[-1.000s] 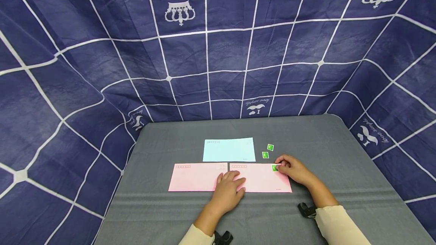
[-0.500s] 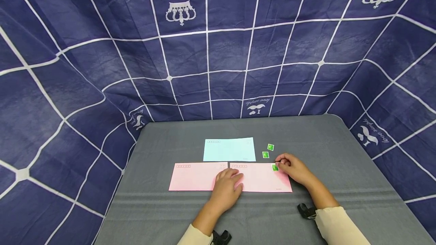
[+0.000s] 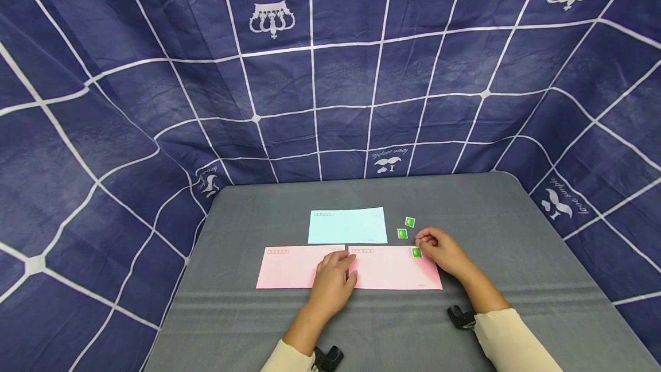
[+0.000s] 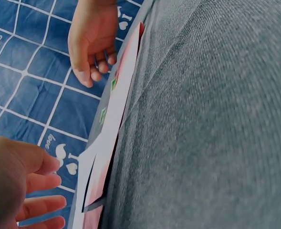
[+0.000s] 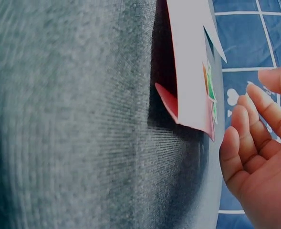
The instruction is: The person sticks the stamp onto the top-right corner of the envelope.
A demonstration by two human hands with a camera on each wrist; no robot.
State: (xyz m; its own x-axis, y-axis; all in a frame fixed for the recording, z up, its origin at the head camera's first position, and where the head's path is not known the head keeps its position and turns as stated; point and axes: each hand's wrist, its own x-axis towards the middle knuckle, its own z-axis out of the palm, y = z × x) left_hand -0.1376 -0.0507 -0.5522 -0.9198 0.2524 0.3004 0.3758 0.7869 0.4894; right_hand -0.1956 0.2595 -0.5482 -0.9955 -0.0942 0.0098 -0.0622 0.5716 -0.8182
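In the head view, a pink envelope (image 3: 392, 271) lies at the right, with a green stamp (image 3: 416, 252) at its top right corner. My right hand (image 3: 448, 252) is over that corner, its fingertips just beyond the stamp. The right wrist view has the fingers (image 5: 247, 114) loosely bent, with nothing between them. A second pink envelope (image 3: 289, 271) lies to the left. My left hand (image 3: 330, 283) hovers over its right end, near the seam between both envelopes. Its fingers (image 4: 42, 205) are relaxed and empty in the left wrist view.
Behind the pink envelopes lies a light blue envelope (image 3: 347, 227). To its right are two loose green stamps, one nearer (image 3: 402, 233) and one farther back (image 3: 410, 222). A grey cloth (image 3: 248, 332) covers the table, and a blue checked curtain (image 3: 341, 73) surrounds it.
My left hand has slid left and back, off most of the right pink envelope. My right fingertips have come away from the stamp, which stays on the envelope's corner.
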